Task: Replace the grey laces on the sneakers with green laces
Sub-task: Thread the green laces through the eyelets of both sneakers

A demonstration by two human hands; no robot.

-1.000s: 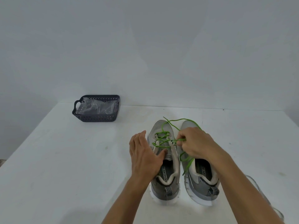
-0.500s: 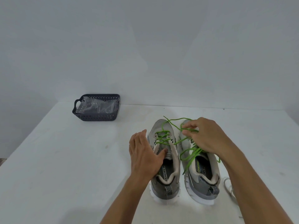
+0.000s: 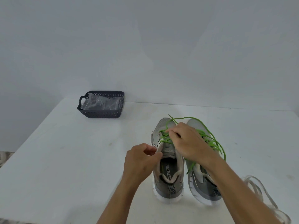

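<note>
While two grey sneakers are standing side by side on the white table (image 3: pixel 64 159), heels toward the camera, the left sneaker (image 3: pixel 168 178) is being worked on by both hands. The left hand (image 3: pixel 139 160) is being held against that shoe's left side by the collar, its fingers (image 3: pixel 152 151) curled inward with thumb and forefinger close together at the eyelet edge; whether anything is being pinched there cannot be told. The right hand (image 3: pixel 187 143) is being held over the lacing area, reaching across from above the right sneaker (image 3: pixel 203 183), and a strand of the green lace (image 3: pixel 215 143) is being pinched between its curled fingers (image 3: pixel 171 132) near the upper eyelets. The green lace is being threaded across the left sneaker's eyelets in several crossings, while its loose length is being looped past the toes and draped over the right sneaker, one end trailing into that shoe's opening. Pale grey laces (image 3: pixel 258 191) are lying loose on the table just right of the right forearm. A dark perforated basket (image 3: pixel 100 113) holding clear plastic is sitting at the far left of the table, well apart from the sneakers.
</note>
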